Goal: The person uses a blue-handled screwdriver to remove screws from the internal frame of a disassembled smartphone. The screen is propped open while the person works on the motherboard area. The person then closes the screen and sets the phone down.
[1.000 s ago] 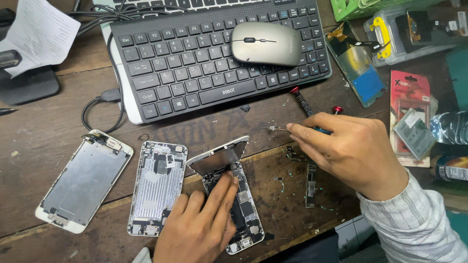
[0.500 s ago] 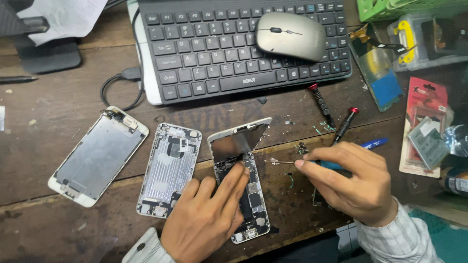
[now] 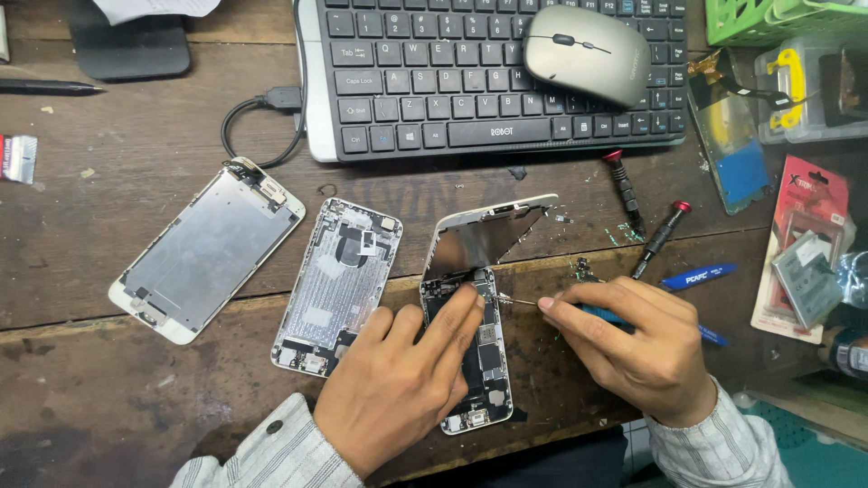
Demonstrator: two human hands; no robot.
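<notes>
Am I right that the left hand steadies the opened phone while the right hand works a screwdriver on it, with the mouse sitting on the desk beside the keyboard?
Not quite: the head view shows the mouse resting on top of the keyboard, not beside it. The left hand does steady the opened phone while the right hand works the screwdriver.

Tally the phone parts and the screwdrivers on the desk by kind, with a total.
Opened silver phone with lifted screen, under the left hand: 1
Bare silver phone rear housing: 1
White-framed detached screen panel: 1
Black red-capped screwdrivers lying loose: 2
Blue-handled screwdriver in the right hand: 1
Total: 6
</notes>
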